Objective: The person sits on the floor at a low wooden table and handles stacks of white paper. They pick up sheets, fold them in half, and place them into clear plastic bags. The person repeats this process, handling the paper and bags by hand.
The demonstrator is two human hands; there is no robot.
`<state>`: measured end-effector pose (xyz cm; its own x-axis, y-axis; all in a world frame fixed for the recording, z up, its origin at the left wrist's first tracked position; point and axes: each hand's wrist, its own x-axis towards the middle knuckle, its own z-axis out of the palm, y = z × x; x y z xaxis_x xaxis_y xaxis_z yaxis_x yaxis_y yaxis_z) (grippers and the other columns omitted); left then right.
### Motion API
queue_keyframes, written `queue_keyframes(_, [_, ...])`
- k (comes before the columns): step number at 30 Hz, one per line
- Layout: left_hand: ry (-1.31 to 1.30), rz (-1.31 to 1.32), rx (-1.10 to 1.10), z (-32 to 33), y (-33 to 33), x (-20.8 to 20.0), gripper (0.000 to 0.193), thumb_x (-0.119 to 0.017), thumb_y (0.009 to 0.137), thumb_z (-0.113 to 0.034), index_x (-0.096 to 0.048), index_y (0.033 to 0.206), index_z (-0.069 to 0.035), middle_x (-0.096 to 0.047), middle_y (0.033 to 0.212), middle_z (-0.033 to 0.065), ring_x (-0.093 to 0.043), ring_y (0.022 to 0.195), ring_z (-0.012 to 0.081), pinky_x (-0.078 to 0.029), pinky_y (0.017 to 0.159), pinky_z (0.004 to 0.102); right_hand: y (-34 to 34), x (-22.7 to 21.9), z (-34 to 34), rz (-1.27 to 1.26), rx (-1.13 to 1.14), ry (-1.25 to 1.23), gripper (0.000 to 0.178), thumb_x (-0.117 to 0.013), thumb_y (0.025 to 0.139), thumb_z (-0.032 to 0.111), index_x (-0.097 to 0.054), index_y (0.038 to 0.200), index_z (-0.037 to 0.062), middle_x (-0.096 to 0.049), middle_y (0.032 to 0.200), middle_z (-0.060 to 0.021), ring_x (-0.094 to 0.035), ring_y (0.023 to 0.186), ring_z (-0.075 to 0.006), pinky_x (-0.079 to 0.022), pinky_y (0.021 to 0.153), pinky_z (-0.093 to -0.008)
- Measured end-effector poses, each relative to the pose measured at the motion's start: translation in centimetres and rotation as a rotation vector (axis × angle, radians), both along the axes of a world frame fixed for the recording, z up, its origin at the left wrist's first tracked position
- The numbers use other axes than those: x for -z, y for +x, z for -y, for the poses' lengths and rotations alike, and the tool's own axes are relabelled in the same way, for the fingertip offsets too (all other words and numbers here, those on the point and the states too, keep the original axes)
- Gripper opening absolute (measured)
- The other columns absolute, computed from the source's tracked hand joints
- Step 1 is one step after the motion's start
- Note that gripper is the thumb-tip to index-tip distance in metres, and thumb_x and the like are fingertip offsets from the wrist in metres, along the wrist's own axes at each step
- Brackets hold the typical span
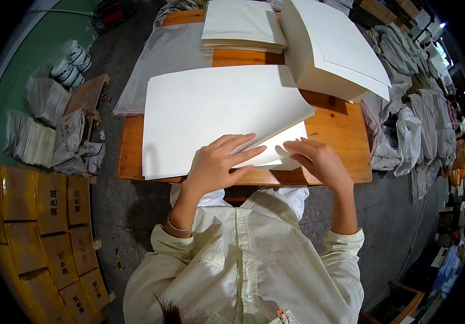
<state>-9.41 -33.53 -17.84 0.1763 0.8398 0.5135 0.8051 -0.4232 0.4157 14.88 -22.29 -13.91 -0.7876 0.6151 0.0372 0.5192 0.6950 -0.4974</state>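
A stack of large white paper sheets (205, 108) lies on the near part of the wooden table. The right edge of its upper sheets curls up, and a lower white sheet (292, 143) shows beneath. My left hand (219, 162) rests on the near edge of the stack beside the lifted part, fingers spread and thumb apart. Over the right corner of the lower sheet is my right hand (319, 162), with bent fingers pointing left and thumb apart. Whether its fingertips touch the paper, I cannot tell.
Behind on the wooden table (340, 129) are another paper stack (243, 24), a tall pile of white sheets (340, 43) and clear plastic bags (173, 59). Yellow-brown cartons (49, 216) stand at left. Cloth-like grey bundles (426, 119) line the right side.
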Motion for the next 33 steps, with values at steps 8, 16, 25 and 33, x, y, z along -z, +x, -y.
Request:
queue_keyframes(8, [0.002,0.033,-0.012,-0.1,0.0,0.6,0.058,-0.079,0.067,-0.023,-0.065,0.123,-0.025,-0.063,0.121,0.0038,-0.063,0.102,0.0221,-0.056,0.079,0.0328,0.0,-0.5,0.2,-0.141,-0.038,0.541,0.014,-0.07,0.072,0.005,-0.069,0.086,0.0051,-0.07,0.092,-0.0056,-0.066,0.093,-0.0241,-0.052,0.082,-0.0375])
queue_keyframes(16, [0.095,-0.053,-0.056,-0.4,-0.1,1.4,0.055,-0.074,0.075,-0.021,-0.06,0.128,-0.026,-0.067,0.111,0.0003,-0.063,0.101,0.0161,-0.057,0.074,0.0273,-0.7,-0.7,0.1,-0.269,0.014,0.706,0.012,-0.07,0.072,0.008,-0.068,0.084,0.0073,-0.07,0.09,-0.0025,-0.065,0.093,-0.019,-0.049,0.08,-0.0327])
queue_keyframes(25, [0.116,-0.027,-0.05,-0.5,-0.1,1.3,0.052,-0.068,0.079,-0.012,-0.06,0.129,-0.023,-0.068,0.102,0.003,-0.064,0.095,0.0171,-0.057,0.072,0.0283,-0.7,-0.4,-0.1,-0.283,0.035,0.717,0.018,-0.073,0.07,0.008,-0.068,0.087,0.0074,-0.069,0.095,-0.0044,-0.065,0.096,-0.0212,-0.049,0.082,-0.0351])
queue_keyframes(33, [0.009,0.011,-0.133,-0.2,-0.2,1.2,0.056,-0.058,0.081,0.0,-0.058,0.131,-0.023,-0.065,0.096,0.0058,-0.064,0.089,0.0197,-0.056,0.071,0.0289,-0.1,0.5,-0.1,-0.433,0.231,0.507,0.058,-0.082,0.066,0.016,-0.058,0.119,0.0086,-0.054,0.132,-0.0139,-0.054,0.116,-0.0325,-0.046,0.094,-0.0415])
